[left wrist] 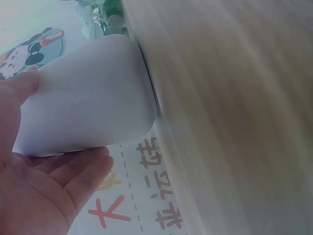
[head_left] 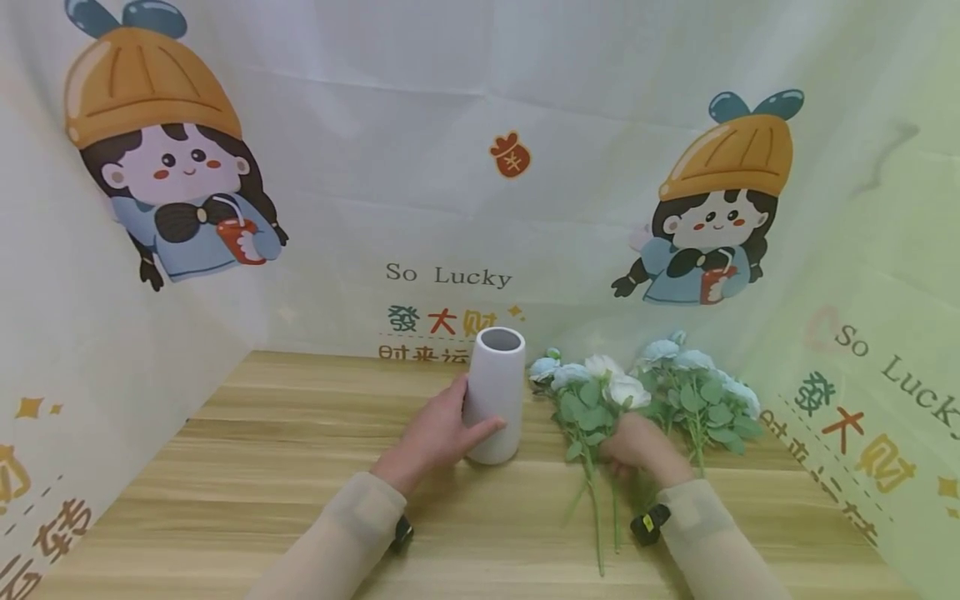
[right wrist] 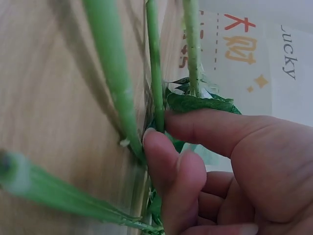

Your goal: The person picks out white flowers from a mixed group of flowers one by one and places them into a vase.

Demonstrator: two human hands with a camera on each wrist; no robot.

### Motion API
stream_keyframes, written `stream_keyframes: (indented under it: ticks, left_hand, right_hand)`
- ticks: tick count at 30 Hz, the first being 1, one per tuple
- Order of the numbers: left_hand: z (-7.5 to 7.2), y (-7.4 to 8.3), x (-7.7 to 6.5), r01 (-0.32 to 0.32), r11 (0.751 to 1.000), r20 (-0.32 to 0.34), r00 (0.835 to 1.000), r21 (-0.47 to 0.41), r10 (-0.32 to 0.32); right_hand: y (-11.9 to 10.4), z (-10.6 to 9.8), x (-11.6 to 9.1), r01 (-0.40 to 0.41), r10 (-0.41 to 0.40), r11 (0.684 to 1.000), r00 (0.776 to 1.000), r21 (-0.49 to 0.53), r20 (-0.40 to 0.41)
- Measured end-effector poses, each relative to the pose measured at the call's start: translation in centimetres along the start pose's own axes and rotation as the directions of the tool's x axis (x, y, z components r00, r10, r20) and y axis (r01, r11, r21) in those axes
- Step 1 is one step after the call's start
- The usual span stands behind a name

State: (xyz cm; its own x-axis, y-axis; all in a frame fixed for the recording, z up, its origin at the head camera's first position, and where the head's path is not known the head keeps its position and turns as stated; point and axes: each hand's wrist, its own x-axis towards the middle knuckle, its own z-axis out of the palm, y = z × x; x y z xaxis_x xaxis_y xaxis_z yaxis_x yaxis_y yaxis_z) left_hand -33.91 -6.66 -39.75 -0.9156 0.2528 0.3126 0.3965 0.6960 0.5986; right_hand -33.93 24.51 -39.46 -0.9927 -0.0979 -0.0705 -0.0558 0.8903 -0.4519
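A white, slightly tapered vase (head_left: pixel 492 408) stands upright on the wooden table, its round mouth facing up. My left hand (head_left: pixel 431 437) holds its left side, thumb across the front and fingers behind; the left wrist view shows the vase (left wrist: pixel 90 98) between thumb and fingers. To the right, my right hand (head_left: pixel 647 450) is low among artificial flowers, just below a white bloom (head_left: pixel 626 390). In the right wrist view, its fingertips pinch a thin green flower stem (right wrist: pixel 155 73). Two other stems run close by, and leaves partly hide where they meet.
Pale blue flowers (head_left: pixel 693 360) with green leaves lie at the back right, beside the right hand. More blue blooms (head_left: pixel 570 375) lie near the vase. The wooden table (head_left: pixel 300 433) is bordered by a printed cloth backdrop (head_left: pixel 420 167) behind and at both sides.
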Motion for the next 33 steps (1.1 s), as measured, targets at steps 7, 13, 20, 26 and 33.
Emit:
stream_keyframes:
  ticks: [7,13,20,26,33]
  left_hand:
    - [0.2,0.0,0.0,0.013,1.0,0.003,1.0,0.017,-0.013]
    - [0.1,0.0,0.0,0.018,1.0,0.007,1.0,0.015,-0.018]
    - [-0.1,0.2,-0.1,0.015,1.0,0.011,1.0,-0.009,-0.015]
    - [-0.2,0.3,-0.1,0.017,1.0,0.013,1.0,-0.023,-0.016]
    - [-0.1,0.2,-0.2,-0.008,1.0,-0.002,1.0,-0.009,0.008]
  right_hand:
    - [0.6,0.0,0.2,-0.037,0.037,0.995,0.999,0.097,0.001]
    - [0.7,-0.3,0.1,-0.074,0.076,0.971,0.997,0.228,0.002]
    - [0.4,-0.8,0.1,-0.053,0.055,0.969,0.999,0.242,-0.002]
    - [-0.4,-1.8,-0.2,0.0,0.01,0.98,0.999,0.197,-0.051]
    - [-1.6,-3.1,-0.8,0.046,-0.024,0.987,0.99,0.157,-0.14]
